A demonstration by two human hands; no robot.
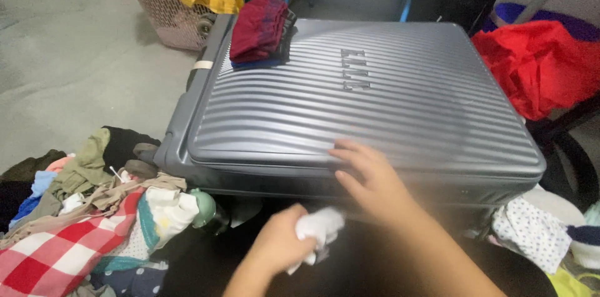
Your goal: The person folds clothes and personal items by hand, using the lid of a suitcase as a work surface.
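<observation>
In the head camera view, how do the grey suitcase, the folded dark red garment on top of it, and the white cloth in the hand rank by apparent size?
Largest to smallest:
1. Grey ribbed suitcase, by far the largest.
2. Folded dark red garment.
3. White cloth, bunched in the left hand.
The cloth is crumpled, partly hidden and nearer the camera, so its rank against the garment is unsure.

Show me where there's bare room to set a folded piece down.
The ribbed suitcase lid is mostly bare between the folded maroon garment at its far corner and the right hand on its near edge. The grey floor beyond is open. The clothes pile crowds the near left.
</observation>
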